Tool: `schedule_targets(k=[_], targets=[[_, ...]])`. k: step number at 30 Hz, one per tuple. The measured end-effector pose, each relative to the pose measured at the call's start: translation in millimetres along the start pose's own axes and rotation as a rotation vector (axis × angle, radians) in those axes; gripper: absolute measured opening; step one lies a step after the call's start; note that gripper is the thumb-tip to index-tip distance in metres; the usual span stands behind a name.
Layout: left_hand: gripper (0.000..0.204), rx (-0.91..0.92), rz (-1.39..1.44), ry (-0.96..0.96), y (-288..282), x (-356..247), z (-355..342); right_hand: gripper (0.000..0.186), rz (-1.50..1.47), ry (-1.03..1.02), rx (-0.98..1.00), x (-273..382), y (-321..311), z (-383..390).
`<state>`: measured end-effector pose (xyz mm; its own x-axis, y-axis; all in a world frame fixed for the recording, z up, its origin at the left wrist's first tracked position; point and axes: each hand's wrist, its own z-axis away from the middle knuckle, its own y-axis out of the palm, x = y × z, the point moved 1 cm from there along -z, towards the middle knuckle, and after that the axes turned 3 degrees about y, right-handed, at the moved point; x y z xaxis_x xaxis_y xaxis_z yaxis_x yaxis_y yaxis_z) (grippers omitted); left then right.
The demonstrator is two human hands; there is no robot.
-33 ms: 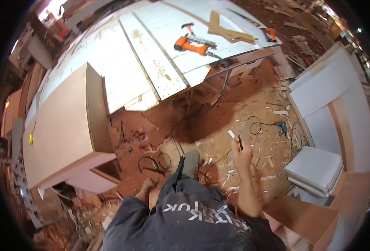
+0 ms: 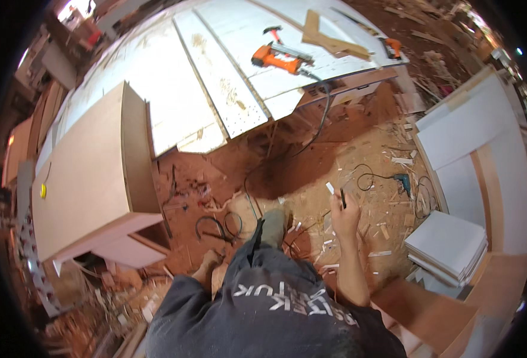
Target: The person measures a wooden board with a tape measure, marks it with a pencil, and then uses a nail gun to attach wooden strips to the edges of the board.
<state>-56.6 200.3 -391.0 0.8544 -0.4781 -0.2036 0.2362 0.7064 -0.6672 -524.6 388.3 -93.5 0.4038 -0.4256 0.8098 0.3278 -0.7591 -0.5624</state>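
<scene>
The right hand [image 2: 345, 218] pinches one thin black stick [image 2: 343, 198] in its fingers, above the floor [image 2: 318, 206]. The left hand [image 2: 212, 259] has curled fingers; I cannot tell if they hold anything. One orange nail gun [image 2: 277, 60] and one hammer [image 2: 273, 30] lie on the desk [image 2: 171, 113].

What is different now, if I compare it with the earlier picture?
Only the view has tilted a little, so the orange power tool appears slightly higher and farther right; it does not seem to have moved on the white panels. I see nothing taken or let go. The right hand still holds the dark slim stick; the left hand stays low.
</scene>
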Motion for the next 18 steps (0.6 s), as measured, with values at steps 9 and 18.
schedule_targets(k=[9, 18], targets=[[0.03, -0.152, 0.596, -0.03, -65, -163, -100, 0.027, 0.085, 0.06, 0.185, -42, 24, -229], [0.037, -1.262, 0.868, -0.138, -266, -268, -107, 0.052, 0.425, -0.519, 0.235, -15, 129, -570]])
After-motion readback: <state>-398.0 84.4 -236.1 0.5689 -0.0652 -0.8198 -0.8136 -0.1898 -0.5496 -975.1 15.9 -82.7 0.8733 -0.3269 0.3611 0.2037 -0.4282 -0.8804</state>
